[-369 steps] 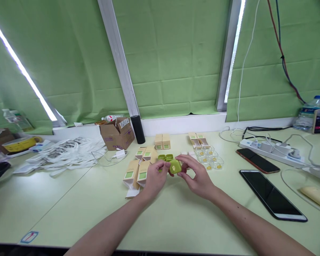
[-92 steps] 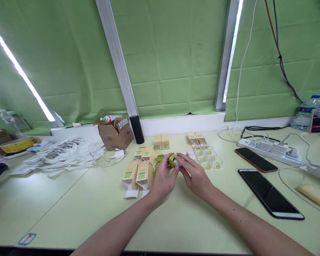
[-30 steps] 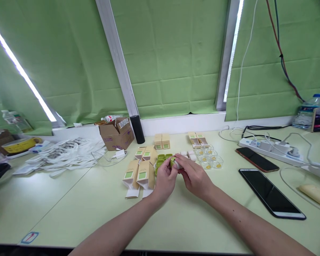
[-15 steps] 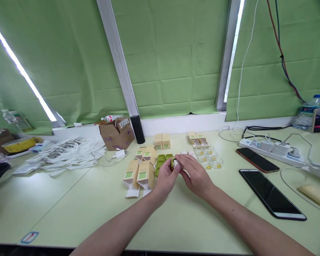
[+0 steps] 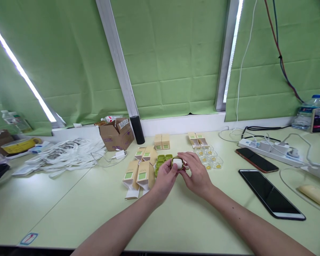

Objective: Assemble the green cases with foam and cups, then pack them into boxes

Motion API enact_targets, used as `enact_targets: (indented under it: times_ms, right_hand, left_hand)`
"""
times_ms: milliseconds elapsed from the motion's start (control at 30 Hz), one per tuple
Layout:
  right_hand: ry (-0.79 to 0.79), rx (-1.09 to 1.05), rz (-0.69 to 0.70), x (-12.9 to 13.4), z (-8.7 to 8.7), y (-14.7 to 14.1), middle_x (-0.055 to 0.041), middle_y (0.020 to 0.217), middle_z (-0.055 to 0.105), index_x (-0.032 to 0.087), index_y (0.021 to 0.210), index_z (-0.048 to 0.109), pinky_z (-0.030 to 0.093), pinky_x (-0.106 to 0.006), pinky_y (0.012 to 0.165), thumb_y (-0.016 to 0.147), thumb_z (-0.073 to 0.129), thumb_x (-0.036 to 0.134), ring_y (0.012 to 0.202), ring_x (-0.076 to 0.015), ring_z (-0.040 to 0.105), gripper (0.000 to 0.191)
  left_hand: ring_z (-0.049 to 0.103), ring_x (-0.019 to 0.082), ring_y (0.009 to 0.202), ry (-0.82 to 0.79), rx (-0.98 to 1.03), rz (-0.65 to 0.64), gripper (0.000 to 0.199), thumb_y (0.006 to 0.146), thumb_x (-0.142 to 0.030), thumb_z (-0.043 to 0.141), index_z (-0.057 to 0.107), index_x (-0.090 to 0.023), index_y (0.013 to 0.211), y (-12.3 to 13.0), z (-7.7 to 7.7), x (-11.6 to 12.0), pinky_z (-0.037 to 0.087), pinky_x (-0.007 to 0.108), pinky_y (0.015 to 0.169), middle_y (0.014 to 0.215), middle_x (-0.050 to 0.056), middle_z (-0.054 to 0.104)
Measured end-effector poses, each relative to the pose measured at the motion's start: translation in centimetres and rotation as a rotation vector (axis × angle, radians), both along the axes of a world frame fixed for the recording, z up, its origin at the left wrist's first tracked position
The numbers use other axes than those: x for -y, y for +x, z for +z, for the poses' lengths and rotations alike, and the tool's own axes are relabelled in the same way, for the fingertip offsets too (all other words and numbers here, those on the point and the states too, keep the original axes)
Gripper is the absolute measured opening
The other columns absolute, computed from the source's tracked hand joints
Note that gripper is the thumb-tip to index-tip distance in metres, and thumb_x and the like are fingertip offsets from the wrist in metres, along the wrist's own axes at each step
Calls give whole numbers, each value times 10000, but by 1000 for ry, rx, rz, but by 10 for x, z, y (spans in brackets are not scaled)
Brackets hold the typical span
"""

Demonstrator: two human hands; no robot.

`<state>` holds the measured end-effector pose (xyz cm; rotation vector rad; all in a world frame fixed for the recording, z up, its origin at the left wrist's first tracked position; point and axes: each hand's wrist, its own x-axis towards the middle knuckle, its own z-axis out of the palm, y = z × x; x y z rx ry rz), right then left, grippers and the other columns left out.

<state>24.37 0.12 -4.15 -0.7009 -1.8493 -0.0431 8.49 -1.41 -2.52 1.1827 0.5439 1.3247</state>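
Observation:
Between my two hands is a small green square cup [image 5: 177, 163] with a white block seated in it, its open side facing me. My left hand [image 5: 165, 176] is closed on the cup's left side, thumb at the front. On the other side, my right hand [image 5: 196, 174] is closed round its right edge. More green cups [image 5: 160, 163] stand just behind my left hand, partly hidden by it. Clear plastic cups with yellow centres [image 5: 208, 159] lie behind my right hand. Several beige cartons with green windows [image 5: 142, 175] sit left of my hands, their bottom flaps open.
Further back are beige cartons [image 5: 162, 141], another pair [image 5: 197, 139], a black cylinder [image 5: 137, 129] and a cardboard box [image 5: 117, 135]. White straps [image 5: 66, 156] are heaped at left. At right lie two phones [image 5: 272, 193] and a white power strip [image 5: 272, 151].
The green cup has been turned so that its open side and the white block face me. Both hands stay at nearly the same place, with the right fingers shifted slightly.

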Motion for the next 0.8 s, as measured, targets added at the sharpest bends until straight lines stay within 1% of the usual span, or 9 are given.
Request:
enact_targets:
  times_ms: [100, 233, 367, 467, 533, 633, 700, 767, 800]
  right_hand:
    - [-71, -53, 17, 0, 0, 0, -138, 1308, 708, 262, 1393, 592, 640, -557, 949, 980, 664, 185, 1258, -356, 614, 427]
    - [-189, -153, 77, 2, 2, -1, -118, 1281, 688, 278, 1320, 624, 614, -519, 963, 946, 715, 203, 1223, -329, 617, 392]
    - [-321, -238, 133, 3, 3, -2, -99, 1268, 687, 297, 1306, 666, 590, -510, 1000, 933, 741, 256, 1216, -312, 626, 383]
    - [-455, -339, 163, 4, 3, -4, -100, 1300, 676, 295, 1338, 665, 593, -491, 1004, 920, 751, 318, 1157, -284, 664, 428]
    - [-534, -417, 175, 4, 4, -5, -96, 1286, 686, 291, 1346, 652, 597, -468, 996, 913, 761, 377, 1113, -265, 685, 455]
    - [-591, -500, 215, 3, 7, -5, -78, 1172, 720, 281, 1309, 648, 585, -450, 1003, 895, 787, 468, 1068, -250, 695, 476]
    - [-626, -549, 258, 2, 8, -5, -60, 1088, 724, 272, 1283, 641, 591, -427, 962, 872, 814, 516, 1006, -236, 702, 508]
    - [-677, -595, 290, 1, 9, -4, -37, 998, 718, 265, 1267, 626, 597, -389, 870, 852, 832, 565, 908, -216, 701, 552]
    - [-703, -613, 298, 0, 9, -4, -24, 949, 714, 261, 1260, 618, 592, -373, 825, 843, 836, 591, 856, -207, 696, 574]
  left_hand:
    - [755, 261, 1051, -29, 41, -36, 499, 849, -560, 871, 760, -142, 1098, -1, 1, 2, 572, 373, 979, 1090, 128, 790]
    - [757, 274, 1072, -92, 113, -56, 446, 914, -551, 811, 784, -137, 1075, -3, 1, 3, 558, 401, 1018, 1113, 137, 795]
    - [745, 307, 1122, -109, 96, -68, 449, 924, -545, 800, 796, -133, 1104, -5, 1, 4, 554, 421, 1011, 1158, 158, 793]
    - [730, 320, 1126, -104, 39, -45, 493, 936, -587, 765, 795, -128, 1114, -6, 0, 3, 560, 425, 968, 1163, 175, 789]
    - [717, 312, 1118, -87, -3, 10, 508, 944, -605, 741, 787, -138, 1136, -6, -2, 1, 563, 417, 943, 1166, 168, 781]
    - [699, 268, 1058, -18, -123, 160, 458, 980, -583, 692, 772, -159, 1132, -8, -5, -2, 557, 395, 943, 1141, 135, 768]
    - [686, 241, 1024, 58, -247, 279, 365, 995, -506, 689, 750, -176, 1138, -11, -5, -4, 550, 382, 950, 1146, 116, 751]
    - [676, 231, 1053, 158, -377, 387, 283, 997, -388, 696, 708, -204, 1211, -16, -5, -5, 548, 382, 968, 1237, 112, 716]
    - [670, 234, 1089, 226, -440, 434, 287, 995, -326, 691, 681, -221, 1262, -18, -4, -5, 549, 390, 981, 1293, 115, 691]
